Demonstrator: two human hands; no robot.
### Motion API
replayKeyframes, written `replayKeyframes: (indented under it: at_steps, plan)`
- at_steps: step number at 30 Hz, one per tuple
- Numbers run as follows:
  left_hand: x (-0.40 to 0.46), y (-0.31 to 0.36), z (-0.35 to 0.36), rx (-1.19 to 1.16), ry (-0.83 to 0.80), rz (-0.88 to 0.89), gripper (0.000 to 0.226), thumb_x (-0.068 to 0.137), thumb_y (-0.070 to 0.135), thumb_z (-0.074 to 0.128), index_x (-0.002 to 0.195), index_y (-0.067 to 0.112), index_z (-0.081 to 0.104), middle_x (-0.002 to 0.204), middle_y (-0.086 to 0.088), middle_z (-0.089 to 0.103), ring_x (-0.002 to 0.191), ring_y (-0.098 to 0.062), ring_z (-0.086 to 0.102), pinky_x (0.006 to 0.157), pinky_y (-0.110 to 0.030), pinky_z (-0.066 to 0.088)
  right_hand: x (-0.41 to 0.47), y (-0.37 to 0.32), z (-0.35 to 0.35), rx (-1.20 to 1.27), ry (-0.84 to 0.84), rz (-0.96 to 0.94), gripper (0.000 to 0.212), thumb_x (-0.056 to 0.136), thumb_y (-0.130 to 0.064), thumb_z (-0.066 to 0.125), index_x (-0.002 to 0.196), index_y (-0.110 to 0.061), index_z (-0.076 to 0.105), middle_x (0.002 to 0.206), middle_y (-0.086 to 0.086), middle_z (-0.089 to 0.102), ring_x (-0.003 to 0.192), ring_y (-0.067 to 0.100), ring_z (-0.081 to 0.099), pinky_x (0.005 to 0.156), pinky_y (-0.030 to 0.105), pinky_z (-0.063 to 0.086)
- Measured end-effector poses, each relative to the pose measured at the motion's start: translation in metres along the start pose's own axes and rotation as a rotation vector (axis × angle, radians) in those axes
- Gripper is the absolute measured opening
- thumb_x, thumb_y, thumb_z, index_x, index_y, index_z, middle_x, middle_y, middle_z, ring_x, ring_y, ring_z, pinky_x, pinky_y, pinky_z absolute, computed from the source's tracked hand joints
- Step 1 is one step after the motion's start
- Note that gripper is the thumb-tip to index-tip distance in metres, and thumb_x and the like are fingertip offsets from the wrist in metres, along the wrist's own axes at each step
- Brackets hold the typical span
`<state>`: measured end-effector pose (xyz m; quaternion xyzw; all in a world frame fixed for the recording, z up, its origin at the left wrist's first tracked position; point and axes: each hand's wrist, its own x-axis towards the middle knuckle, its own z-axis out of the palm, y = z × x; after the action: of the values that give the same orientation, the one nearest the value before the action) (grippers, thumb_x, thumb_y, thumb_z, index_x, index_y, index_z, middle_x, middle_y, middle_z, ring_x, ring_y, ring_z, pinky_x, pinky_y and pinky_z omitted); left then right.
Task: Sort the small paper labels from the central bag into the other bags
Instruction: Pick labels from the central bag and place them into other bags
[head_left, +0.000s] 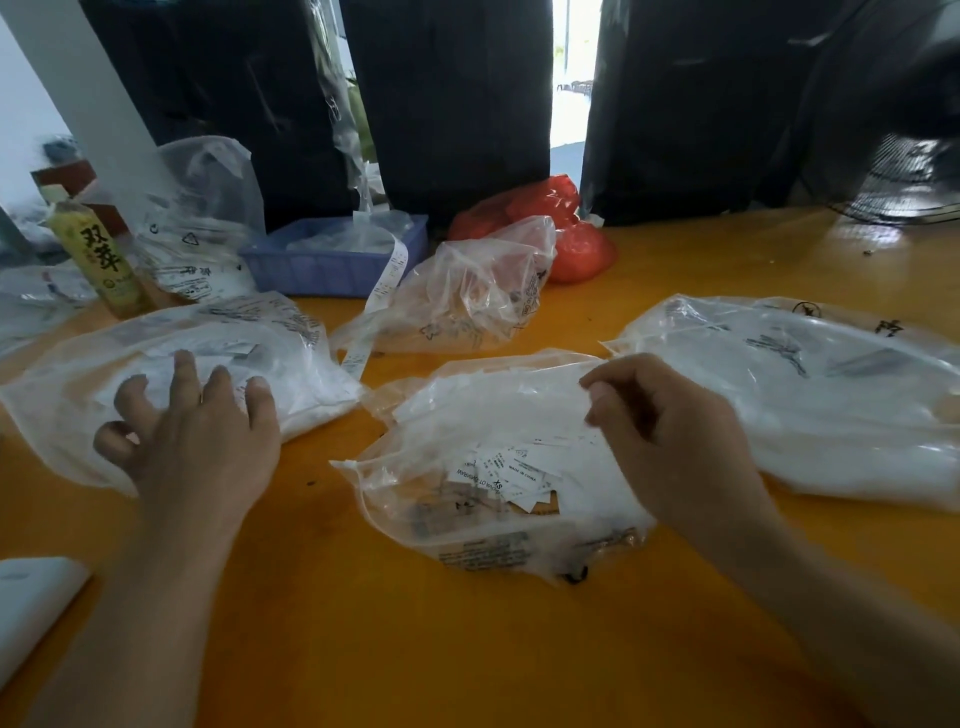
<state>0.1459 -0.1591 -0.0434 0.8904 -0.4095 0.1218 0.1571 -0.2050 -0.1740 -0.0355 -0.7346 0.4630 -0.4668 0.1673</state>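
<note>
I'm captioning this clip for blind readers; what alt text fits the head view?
A person's right hand pinches the central clear plastic bag of small white paper labels on an orange table. Their left hand rests fingers spread on a clear bag to the left; another lies right.

Orange desk (363, 649) carries: central bag (467, 519) of paper labels, left bag (67, 395), right bag (831, 415), rear clear bag (467, 296), red bag (576, 249), blue tray (322, 270), bottle (104, 260), white object (31, 597) at the near left edge.
</note>
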Motion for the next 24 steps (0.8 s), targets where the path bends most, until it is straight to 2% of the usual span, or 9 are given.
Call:
replayKeyframes:
  at_steps: [1,3,5,8,12,15,17,20,24]
  plan:
    - [-0.002,0.002,0.000,-0.013,0.046,0.015,0.064,0.108,0.054,0.020,0.152,0.020,0.053,0.173,-0.003,0.027,0.150,-0.030,0.011,0.111,-0.055,0.022,0.006,0.001,-0.009,-0.125,0.057,-0.046,0.009,0.100,-0.026,0.056,0.100,-0.033,0.062,0.079,-0.020,0.064,0.064,0.004,0.060,0.053,0.013,0.044]
    - [-0.008,0.005,0.000,-0.066,0.129,0.071,0.060,0.109,0.050,0.026,0.142,0.015,0.063,0.165,-0.006,0.042,0.149,-0.031,0.017,0.109,-0.054,0.022,0.022,0.012,-0.030,-0.433,0.121,-0.058,0.013,0.102,-0.021,0.054,0.104,-0.017,0.067,0.090,-0.007,0.063,0.073,0.008,0.057,0.067,0.025,0.047]
    - [-0.015,0.012,0.001,-0.124,0.189,0.131,0.060,0.108,0.047,0.027,0.133,0.012,0.068,0.155,-0.007,0.055,0.148,-0.034,0.024,0.108,-0.056,0.023,0.036,0.031,-0.051,-0.733,0.047,0.068,0.018,0.102,-0.011,0.053,0.108,-0.006,0.069,0.099,0.011,0.065,0.084,0.026,0.060,0.075,0.039,0.051]
    - [-0.029,0.030,0.001,-0.224,0.271,0.285,0.058,0.103,0.046,0.029,0.121,0.012,0.072,0.136,-0.008,0.068,0.138,-0.034,0.035,0.102,-0.053,0.027,0.042,0.053,-0.072,-0.980,-0.151,0.269,0.028,0.090,0.004,0.053,0.109,-0.006,0.071,0.109,0.017,0.067,0.097,0.035,0.063,0.081,0.041,0.056]
    - [-0.055,0.057,-0.001,-0.383,0.341,0.549,0.047,0.105,0.038,0.036,0.102,0.014,0.076,0.109,-0.003,0.074,0.116,-0.029,0.050,0.086,-0.040,0.025,0.042,0.062,-0.075,-1.034,-0.319,0.326,0.027,0.088,0.001,0.052,0.101,-0.012,0.073,0.104,0.010,0.071,0.092,0.029,0.067,0.072,0.037,0.058]
    - [-0.072,0.072,-0.003,-0.477,0.317,0.726,0.044,0.107,0.033,0.039,0.094,0.015,0.077,0.099,0.002,0.073,0.103,-0.019,0.054,0.085,-0.031,0.026,0.044,0.065,-0.072,-1.028,-0.280,0.340,0.020,0.083,0.006,0.054,0.078,-0.007,0.069,0.082,0.010,0.067,0.071,0.028,0.063,0.058,0.034,0.052]
    - [-0.080,0.079,-0.004,-0.587,0.236,0.805,0.044,0.108,0.032,0.039,0.094,0.016,0.077,0.095,0.005,0.073,0.098,-0.014,0.058,0.088,-0.027,0.032,0.043,0.064,-0.070,-1.017,-0.218,0.327,0.019,0.082,0.009,0.054,0.073,-0.005,0.063,0.073,0.011,0.062,0.065,0.029,0.060,0.053,0.034,0.047]
    - [-0.089,0.083,-0.004,-0.786,0.051,0.866,0.043,0.109,0.033,0.040,0.094,0.018,0.077,0.093,0.011,0.072,0.096,-0.004,0.064,0.098,-0.018,0.039,0.043,0.060,-0.072,-0.951,-0.071,0.263,0.014,0.088,0.008,0.058,0.086,-0.006,0.061,0.081,0.015,0.064,0.072,0.034,0.062,0.056,0.035,0.045]
    - [-0.095,0.085,-0.010,-0.881,-0.022,0.826,0.041,0.108,0.035,0.040,0.099,0.021,0.078,0.096,0.015,0.073,0.100,0.000,0.066,0.097,-0.006,0.036,0.041,0.045,-0.070,-0.913,0.108,0.063,0.019,0.089,0.005,0.066,0.106,-0.002,0.071,0.097,0.020,0.071,0.081,0.039,0.068,0.067,0.039,0.053]
